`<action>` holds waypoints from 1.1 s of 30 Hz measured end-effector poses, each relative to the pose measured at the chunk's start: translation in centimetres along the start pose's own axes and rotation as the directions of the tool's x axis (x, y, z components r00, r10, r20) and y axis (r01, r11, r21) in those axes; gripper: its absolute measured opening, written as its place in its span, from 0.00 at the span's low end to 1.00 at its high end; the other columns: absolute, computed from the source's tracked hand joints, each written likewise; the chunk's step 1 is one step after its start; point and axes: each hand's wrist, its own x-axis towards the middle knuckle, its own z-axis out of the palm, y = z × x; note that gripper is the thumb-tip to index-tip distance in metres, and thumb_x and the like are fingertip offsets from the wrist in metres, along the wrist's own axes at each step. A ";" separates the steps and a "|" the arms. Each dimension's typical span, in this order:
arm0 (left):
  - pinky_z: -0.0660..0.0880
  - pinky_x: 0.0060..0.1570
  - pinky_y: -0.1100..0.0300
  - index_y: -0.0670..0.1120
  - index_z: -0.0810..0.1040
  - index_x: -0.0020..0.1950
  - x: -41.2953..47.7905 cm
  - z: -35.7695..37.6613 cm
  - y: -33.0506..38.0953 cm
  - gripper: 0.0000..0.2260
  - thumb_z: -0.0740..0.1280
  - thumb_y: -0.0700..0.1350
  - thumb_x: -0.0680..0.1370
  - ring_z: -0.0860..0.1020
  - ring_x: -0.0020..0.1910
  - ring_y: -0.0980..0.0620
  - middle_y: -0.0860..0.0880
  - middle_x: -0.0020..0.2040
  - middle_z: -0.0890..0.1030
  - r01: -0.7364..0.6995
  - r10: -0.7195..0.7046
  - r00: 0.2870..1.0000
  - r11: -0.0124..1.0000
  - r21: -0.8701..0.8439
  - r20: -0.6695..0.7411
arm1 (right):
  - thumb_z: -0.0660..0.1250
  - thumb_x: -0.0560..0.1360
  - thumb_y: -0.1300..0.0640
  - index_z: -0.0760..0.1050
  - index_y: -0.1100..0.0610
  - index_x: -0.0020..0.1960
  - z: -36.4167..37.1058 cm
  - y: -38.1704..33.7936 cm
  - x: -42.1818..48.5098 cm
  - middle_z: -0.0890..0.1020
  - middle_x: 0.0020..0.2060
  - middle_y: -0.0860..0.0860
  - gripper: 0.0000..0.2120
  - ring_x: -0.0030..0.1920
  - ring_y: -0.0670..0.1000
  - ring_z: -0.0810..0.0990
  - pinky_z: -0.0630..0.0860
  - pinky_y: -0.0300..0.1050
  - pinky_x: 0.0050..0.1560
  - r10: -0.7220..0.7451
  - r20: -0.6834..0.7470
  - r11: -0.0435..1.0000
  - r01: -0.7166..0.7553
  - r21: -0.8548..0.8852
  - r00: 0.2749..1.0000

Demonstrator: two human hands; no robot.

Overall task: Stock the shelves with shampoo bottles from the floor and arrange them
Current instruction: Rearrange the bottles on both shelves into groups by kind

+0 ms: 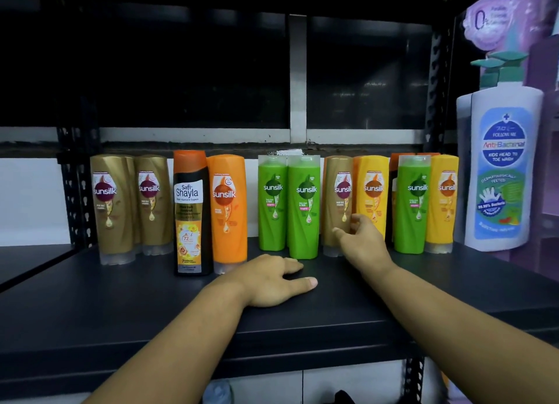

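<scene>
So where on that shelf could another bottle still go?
The bare front strip of the shelf, in front of the bottles, is free left of the left hand and right of the right hand. A narrow gap sits between the orange bottle and the pair of green bottles. From the right hand to the white pump bottle it is crowded.

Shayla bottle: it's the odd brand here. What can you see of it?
The Shayla bottle is dark, glossy plastic with an orange cap, a white name band and a yellow flowered panel below. It stands upright on the shelf, cap up, label forward, close beside the orange bottle.
</scene>
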 end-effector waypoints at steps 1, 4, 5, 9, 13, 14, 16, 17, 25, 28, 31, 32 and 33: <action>0.57 0.76 0.57 0.56 0.66 0.80 0.0 0.0 0.0 0.34 0.59 0.72 0.78 0.61 0.80 0.54 0.59 0.81 0.63 -0.002 0.002 1.000 1.000 0.000 0.000 | 0.72 0.76 0.57 0.70 0.58 0.70 0.0 0.1 0.1 0.81 0.60 0.53 0.24 0.60 0.53 0.80 0.75 0.53 0.66 0.003 -0.004 1.000 -0.003 0.014 1.000; 0.57 0.76 0.58 0.56 0.66 0.80 0.0 0.0 0.0 0.34 0.59 0.71 0.78 0.61 0.80 0.54 0.59 0.81 0.63 -0.002 0.002 1.000 1.000 -0.004 -0.002 | 0.72 0.76 0.57 0.70 0.58 0.70 -0.2 0.2 0.2 0.80 0.63 0.54 0.24 0.62 0.53 0.79 0.75 0.54 0.67 0.014 -0.004 0.999 -0.013 0.031 1.000; 0.57 0.76 0.58 0.56 0.66 0.80 0.0 0.0 0.0 0.34 0.59 0.71 0.79 0.61 0.80 0.54 0.59 0.81 0.63 -0.001 0.001 1.000 1.000 -0.001 -0.004 | 0.72 0.76 0.56 0.70 0.58 0.70 -0.2 0.3 0.2 0.80 0.63 0.54 0.25 0.63 0.53 0.79 0.74 0.53 0.68 0.017 -0.007 0.999 -0.016 0.029 1.000; 0.57 0.75 0.58 0.55 0.66 0.80 0.0 0.1 0.0 0.34 0.59 0.71 0.79 0.61 0.80 0.54 0.58 0.81 0.64 -0.003 0.003 1.000 1.000 0.006 -0.006 | 0.73 0.76 0.55 0.70 0.58 0.71 -0.4 0.1 0.0 0.79 0.64 0.53 0.25 0.64 0.53 0.78 0.73 0.47 0.67 0.032 -0.033 0.999 -0.030 0.042 0.999; 0.57 0.74 0.59 0.55 0.66 0.80 -0.1 0.0 0.0 0.34 0.59 0.71 0.79 0.61 0.80 0.54 0.58 0.81 0.64 -0.004 0.004 1.000 1.000 0.005 -0.008 | 0.73 0.76 0.54 0.70 0.57 0.70 -0.7 -0.2 -0.3 0.78 0.59 0.51 0.25 0.57 0.50 0.78 0.75 0.49 0.64 0.044 -0.046 0.999 -0.042 0.026 0.998; 0.57 0.74 0.59 0.55 0.66 0.80 -0.1 0.0 0.0 0.34 0.59 0.71 0.79 0.61 0.80 0.54 0.58 0.81 0.64 -0.002 0.002 1.000 1.000 0.004 -0.006 | 0.73 0.76 0.54 0.70 0.56 0.70 -0.7 -0.3 -0.4 0.78 0.57 0.50 0.24 0.55 0.50 0.78 0.76 0.51 0.63 0.046 -0.051 0.999 -0.045 0.014 0.998; 0.57 0.75 0.58 0.55 0.66 0.80 -0.2 0.0 0.1 0.34 0.59 0.71 0.79 0.61 0.80 0.54 0.58 0.81 0.64 -0.001 0.001 1.000 1.000 0.008 -0.002 | 0.73 0.75 0.53 0.71 0.56 0.69 -0.8 -0.2 -0.4 0.78 0.53 0.49 0.24 0.53 0.51 0.79 0.78 0.52 0.60 0.047 -0.065 0.999 -0.048 -0.010 0.997; 0.57 0.75 0.58 0.55 0.66 0.80 -0.2 0.0 0.1 0.34 0.59 0.71 0.79 0.61 0.80 0.54 0.58 0.81 0.64 0.000 0.000 1.000 1.000 0.011 -0.003 | 0.73 0.75 0.53 0.71 0.56 0.68 -0.8 -0.2 -0.4 0.78 0.53 0.49 0.24 0.53 0.51 0.79 0.78 0.52 0.60 0.047 -0.067 0.999 -0.048 -0.017 0.997; 0.57 0.73 0.60 0.55 0.66 0.81 -0.2 -0.1 0.3 0.34 0.59 0.70 0.79 0.61 0.80 0.54 0.59 0.81 0.63 0.001 -0.001 1.000 1.000 0.004 -0.004 | 0.72 0.77 0.57 0.69 0.60 0.72 -0.4 -0.6 -0.8 0.79 0.65 0.55 0.26 0.65 0.56 0.78 0.74 0.54 0.68 0.049 0.042 0.999 -0.049 -0.022 0.998; 0.57 0.74 0.59 0.55 0.66 0.81 -0.2 -0.1 0.2 0.33 0.59 0.70 0.79 0.61 0.80 0.54 0.59 0.81 0.63 0.003 -0.003 1.000 1.000 0.008 -0.004 | 0.73 0.76 0.57 0.69 0.59 0.71 -0.6 -0.7 -0.9 0.80 0.63 0.55 0.26 0.62 0.55 0.79 0.76 0.53 0.66 0.051 0.027 0.998 -0.050 -0.030 0.998; 0.56 0.74 0.59 0.55 0.66 0.81 -0.2 -0.1 0.3 0.33 0.59 0.70 0.79 0.61 0.80 0.54 0.59 0.81 0.63 0.004 -0.004 1.000 1.000 0.006 -0.003 | 0.73 0.76 0.58 0.67 0.59 0.71 -0.8 -0.8 -1.1 0.79 0.57 0.53 0.27 0.58 0.53 0.79 0.76 0.50 0.62 0.033 0.023 0.998 -0.032 -0.063 0.999; 0.56 0.73 0.59 0.55 0.66 0.81 -0.2 -0.1 0.3 0.33 0.59 0.70 0.79 0.61 0.80 0.54 0.59 0.81 0.63 0.005 -0.005 1.000 1.000 0.005 -0.003 | 0.74 0.76 0.58 0.66 0.59 0.71 -0.9 -0.9 -1.2 0.78 0.54 0.52 0.28 0.55 0.52 0.78 0.76 0.48 0.59 0.025 0.020 0.996 -0.023 -0.081 0.999; 0.56 0.73 0.59 0.55 0.66 0.81 -0.2 -0.1 0.3 0.33 0.59 0.70 0.79 0.61 0.80 0.54 0.59 0.81 0.63 0.003 -0.003 1.000 1.000 0.006 -0.004 | 0.74 0.75 0.57 0.66 0.59 0.71 -0.9 -0.9 -1.2 0.77 0.52 0.51 0.28 0.53 0.51 0.78 0.76 0.47 0.56 0.014 0.010 0.995 -0.013 -0.103 1.000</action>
